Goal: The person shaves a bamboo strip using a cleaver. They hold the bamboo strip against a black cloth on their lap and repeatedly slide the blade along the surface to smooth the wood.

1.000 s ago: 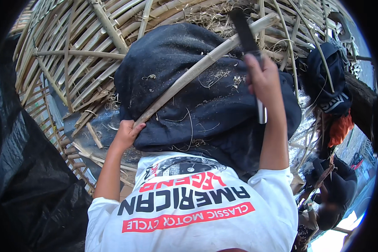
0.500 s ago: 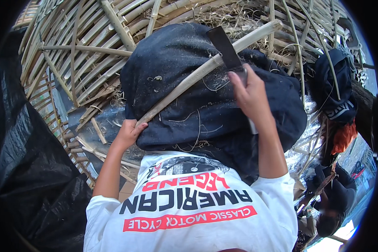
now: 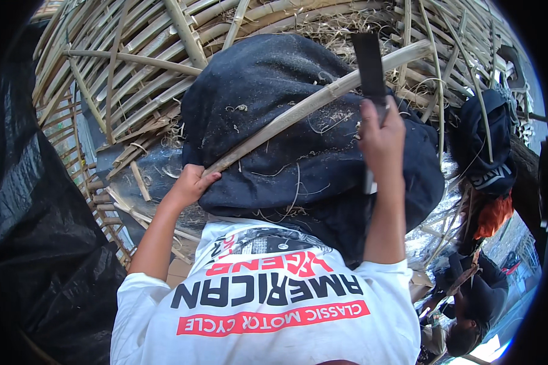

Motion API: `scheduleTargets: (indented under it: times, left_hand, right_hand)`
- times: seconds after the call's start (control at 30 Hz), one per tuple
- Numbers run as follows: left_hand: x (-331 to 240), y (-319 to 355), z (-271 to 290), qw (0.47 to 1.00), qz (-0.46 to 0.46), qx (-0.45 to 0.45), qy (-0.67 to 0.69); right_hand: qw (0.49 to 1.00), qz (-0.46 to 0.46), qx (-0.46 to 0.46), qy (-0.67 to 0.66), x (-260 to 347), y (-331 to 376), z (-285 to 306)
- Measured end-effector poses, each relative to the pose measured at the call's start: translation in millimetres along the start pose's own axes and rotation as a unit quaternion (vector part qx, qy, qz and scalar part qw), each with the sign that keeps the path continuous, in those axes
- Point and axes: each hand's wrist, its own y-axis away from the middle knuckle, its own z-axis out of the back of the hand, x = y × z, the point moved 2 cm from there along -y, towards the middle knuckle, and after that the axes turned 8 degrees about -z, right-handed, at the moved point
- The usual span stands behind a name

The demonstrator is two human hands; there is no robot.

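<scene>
Blade [image 3: 369,64] now raised above right hand [image 3: 380,137], gripping handle; left hand [image 3: 192,182] clamps strip [image 3: 310,103]; glancing stroke could cut left fingers

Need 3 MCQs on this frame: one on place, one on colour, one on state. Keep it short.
1. Where does the bamboo strip lie?
A. across the dark cloth over the lap
B. on the black plastic sheet
C. inside a bucket

2. What colour is the blade above the right hand?
A. bright red
B. dark, near black
C. yellow

3. What is the left hand doing?
A. hanging free in the air
B. holding a cup
C. gripping the near end of the bamboo strip

Answers:
1 A, the strip runs slantwise over the cloth from the left hand up toward the blade.
2 B, the flat blade shows dark against the pale woven bamboo behind.
3 C, the fingers close round the strip's lower end at the cloth's edge.
</scene>
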Motion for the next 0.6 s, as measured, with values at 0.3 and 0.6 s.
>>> scheduleTargets:
  times: [0.3, 0.6]
  left_hand:
    - [-5, -2, 4, 1.0, -0.019, 0.008, 0.008]
    - [-4, -1, -5, 0.999, -0.029, -0.009, 0.037]
  right_hand:
    - [0.998, -0.005, 0.053, 0.021, -1, 14, -4]
    - [0.999, 0.025, 0.022, 0.012, -6, 25, -19]
